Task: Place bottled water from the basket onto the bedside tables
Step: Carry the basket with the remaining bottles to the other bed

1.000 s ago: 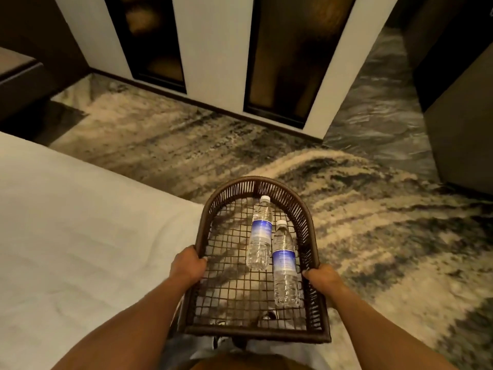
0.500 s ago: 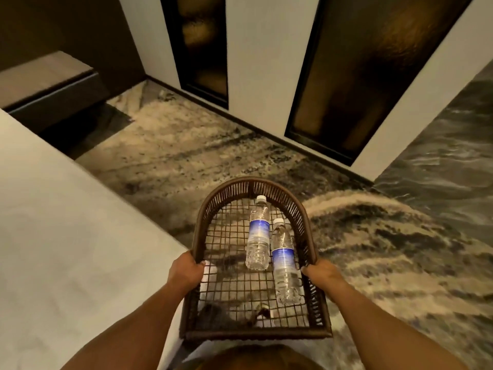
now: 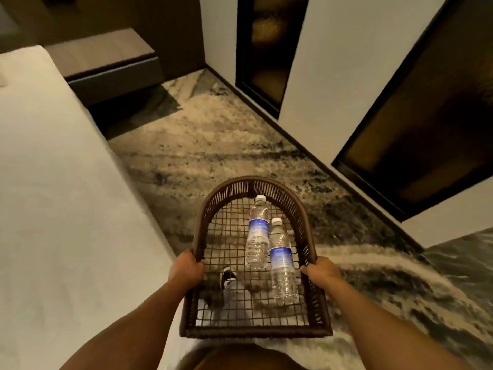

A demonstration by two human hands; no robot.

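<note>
I carry a dark brown wicker basket (image 3: 253, 182) with a wire-mesh floor in front of me at waist height. My left hand (image 3: 185, 271) grips its left rim and my right hand (image 3: 320, 272) grips its right rim. Two clear water bottles with blue labels lie side by side on the mesh, caps pointing away from me: one (image 3: 257, 232) further forward, the other (image 3: 282, 265) nearer my right hand. A dark wooden bedside table (image 3: 106, 53) stands at the upper left, beyond the head of the bed.
A white bed (image 3: 61, 209) fills the left side. Patterned beige and grey carpet (image 3: 208, 140) runs between the bed and a white wall (image 3: 333, 62) with dark panels (image 3: 269, 44) on the right. My shoe shows through the basket mesh.
The view has swung left and moved forward along the bed. The bedside table is now larger and closer at the upper left. The basket and bottles keep their place in my hands.
</note>
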